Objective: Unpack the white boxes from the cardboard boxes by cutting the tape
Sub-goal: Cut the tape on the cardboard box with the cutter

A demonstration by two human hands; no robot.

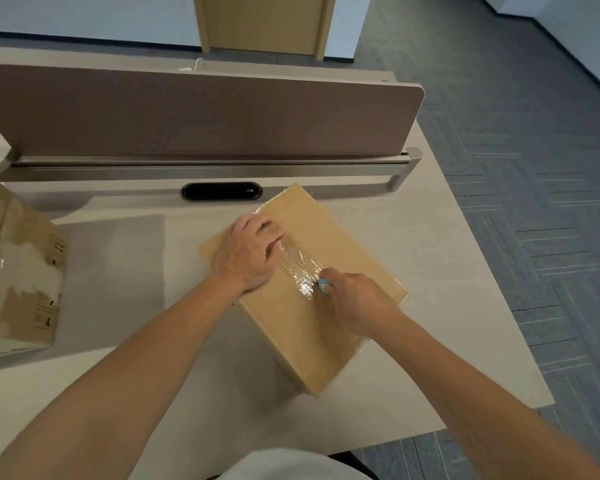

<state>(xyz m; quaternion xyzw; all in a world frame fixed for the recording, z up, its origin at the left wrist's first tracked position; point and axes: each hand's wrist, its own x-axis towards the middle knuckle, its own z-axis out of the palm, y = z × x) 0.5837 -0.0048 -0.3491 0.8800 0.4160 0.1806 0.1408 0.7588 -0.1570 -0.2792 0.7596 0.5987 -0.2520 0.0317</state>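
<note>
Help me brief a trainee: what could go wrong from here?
1. The left hand has its fingers on the tape, in line with the cutter that the right hand grips; a slip forward could cut them.
2. Pushed too deep, the cutter might score whatever is inside the box.

Beige desk (430, 258), brown divider panel (201, 116), grey carpet (534, 168), wooden door (262, 22).

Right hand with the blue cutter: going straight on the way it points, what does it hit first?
Likely the left hand. The right hand holds the cutter on the clear tape, aimed up-left along the cardboard box. The left hand's fingers rest on that tape just ahead.
</note>
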